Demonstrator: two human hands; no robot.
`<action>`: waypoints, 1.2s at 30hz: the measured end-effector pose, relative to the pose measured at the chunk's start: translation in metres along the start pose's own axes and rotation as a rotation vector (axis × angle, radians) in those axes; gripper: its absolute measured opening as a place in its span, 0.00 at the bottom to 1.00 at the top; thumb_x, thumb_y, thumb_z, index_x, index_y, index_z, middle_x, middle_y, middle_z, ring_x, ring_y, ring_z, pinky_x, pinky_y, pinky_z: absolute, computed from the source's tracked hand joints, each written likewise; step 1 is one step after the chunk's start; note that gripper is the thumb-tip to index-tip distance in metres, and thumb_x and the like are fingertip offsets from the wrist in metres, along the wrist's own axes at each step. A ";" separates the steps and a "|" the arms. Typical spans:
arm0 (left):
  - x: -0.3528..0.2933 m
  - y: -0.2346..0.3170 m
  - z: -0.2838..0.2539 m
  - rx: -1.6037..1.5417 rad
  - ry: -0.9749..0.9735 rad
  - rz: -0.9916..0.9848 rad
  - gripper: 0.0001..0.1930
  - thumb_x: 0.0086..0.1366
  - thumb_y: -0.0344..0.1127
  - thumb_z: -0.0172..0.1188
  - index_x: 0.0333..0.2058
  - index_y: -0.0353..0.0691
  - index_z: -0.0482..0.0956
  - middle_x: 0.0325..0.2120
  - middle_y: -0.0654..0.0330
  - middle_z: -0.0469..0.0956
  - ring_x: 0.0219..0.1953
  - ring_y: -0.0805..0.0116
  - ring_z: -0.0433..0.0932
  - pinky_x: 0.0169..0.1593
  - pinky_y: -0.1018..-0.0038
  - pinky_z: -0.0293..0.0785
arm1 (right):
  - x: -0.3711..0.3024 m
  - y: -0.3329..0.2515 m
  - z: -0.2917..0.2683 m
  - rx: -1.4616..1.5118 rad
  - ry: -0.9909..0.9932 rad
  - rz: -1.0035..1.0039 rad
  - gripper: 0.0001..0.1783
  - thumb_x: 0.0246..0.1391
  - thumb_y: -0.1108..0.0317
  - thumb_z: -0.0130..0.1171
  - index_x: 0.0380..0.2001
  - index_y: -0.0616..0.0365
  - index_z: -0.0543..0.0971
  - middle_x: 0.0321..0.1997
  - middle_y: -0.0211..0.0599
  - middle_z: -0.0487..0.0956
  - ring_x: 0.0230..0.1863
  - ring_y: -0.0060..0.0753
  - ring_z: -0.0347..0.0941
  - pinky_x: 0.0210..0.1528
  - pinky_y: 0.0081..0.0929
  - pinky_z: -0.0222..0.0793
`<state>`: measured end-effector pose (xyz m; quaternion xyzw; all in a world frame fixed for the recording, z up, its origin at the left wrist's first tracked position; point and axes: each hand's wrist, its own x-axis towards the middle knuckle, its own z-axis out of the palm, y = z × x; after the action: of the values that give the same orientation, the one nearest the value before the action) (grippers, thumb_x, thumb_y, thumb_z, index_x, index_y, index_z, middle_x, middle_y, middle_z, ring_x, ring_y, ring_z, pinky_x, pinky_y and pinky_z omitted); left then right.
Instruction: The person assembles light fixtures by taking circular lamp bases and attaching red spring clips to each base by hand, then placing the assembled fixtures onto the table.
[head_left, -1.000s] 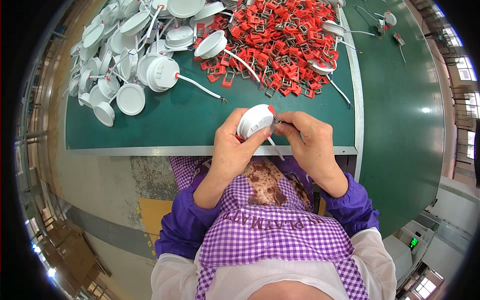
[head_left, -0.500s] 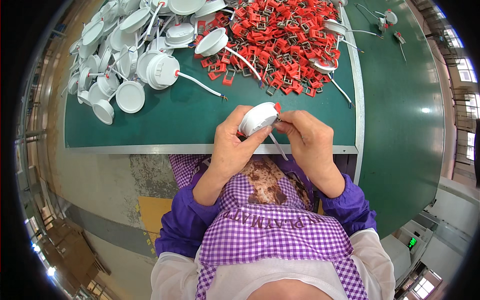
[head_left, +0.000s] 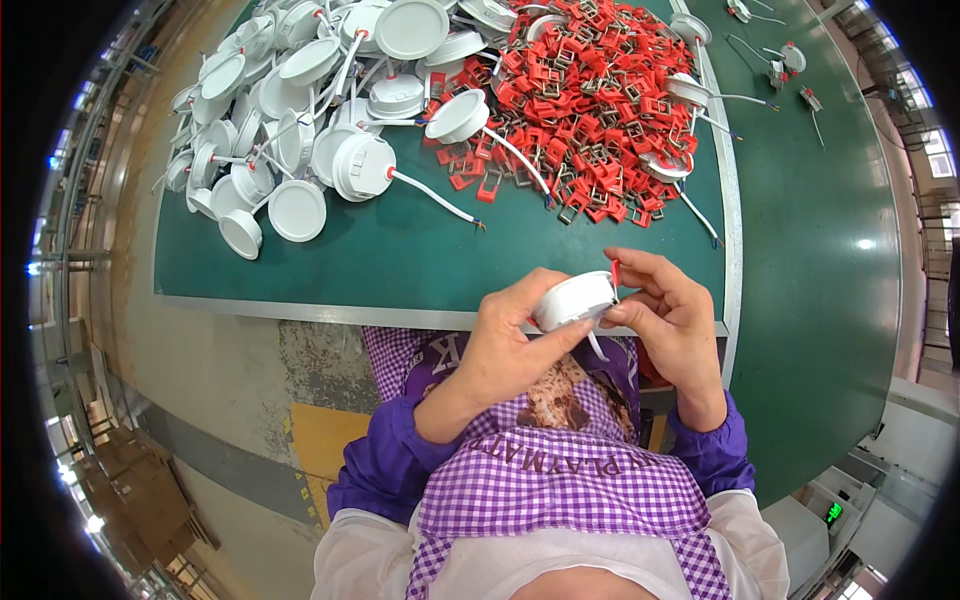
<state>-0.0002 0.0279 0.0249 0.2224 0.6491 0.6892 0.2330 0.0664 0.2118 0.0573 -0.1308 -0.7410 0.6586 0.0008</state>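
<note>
Just above the table's near edge, my left hand (head_left: 505, 345) holds a round white downlight (head_left: 575, 302) tilted on its side. Its fingers and thumb wrap the left part of the body. A short white cable (head_left: 597, 346) hangs below the light. On the light's right side sits a red spring clip (head_left: 615, 272). My right hand (head_left: 672, 320) pinches at this clip, index finger at its top and thumb low against the light's side. Another bit of red shows by my left fingers, mostly hidden.
Many white downlights (head_left: 298, 211) with cables lie heaped at the far left. Beside them spreads a big pile of red spring clips (head_left: 590, 110). A few downlights (head_left: 690, 88) rest along the metal strip at the right. Beyond it a green surface (head_left: 810, 250) holds some small wired parts (head_left: 811, 98).
Both hands and the downlight have moved toward me and to the right. My right index finger has shifted up to the top of the red clip. The whole view has shifted slightly.
</note>
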 end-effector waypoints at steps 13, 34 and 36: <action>0.089 0.000 -0.064 0.996 0.340 0.557 0.25 0.56 0.23 0.59 0.55 0.36 0.72 0.52 0.47 0.74 0.56 0.48 0.71 0.60 0.60 0.67 | 0.005 0.002 -0.141 -0.760 0.903 -0.143 0.19 0.54 0.76 0.62 0.50 0.64 0.78 0.39 0.35 0.82 0.32 0.21 0.78 0.33 0.21 0.74; 0.116 0.030 -0.075 1.109 0.380 0.531 0.24 0.52 0.22 0.59 0.51 0.33 0.72 0.45 0.49 0.78 0.48 0.50 0.76 0.54 0.58 0.68 | 0.066 0.044 0.028 -1.134 0.126 -0.414 0.07 0.44 0.74 0.56 0.29 0.60 0.69 0.30 0.45 0.73 0.32 0.47 0.75 0.33 0.40 0.73; 0.101 0.043 -0.060 0.834 0.480 0.558 0.22 0.55 0.22 0.60 0.51 0.32 0.72 0.43 0.47 0.78 0.45 0.50 0.78 0.49 0.63 0.72 | 0.065 0.045 0.027 -1.068 0.164 -0.477 0.08 0.46 0.73 0.58 0.29 0.59 0.70 0.29 0.43 0.72 0.30 0.45 0.74 0.31 0.40 0.72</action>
<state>-0.1185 0.0395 0.0652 0.2959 0.8184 0.4405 -0.2206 0.0074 0.2029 -0.0010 0.0067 -0.9765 0.1637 0.1403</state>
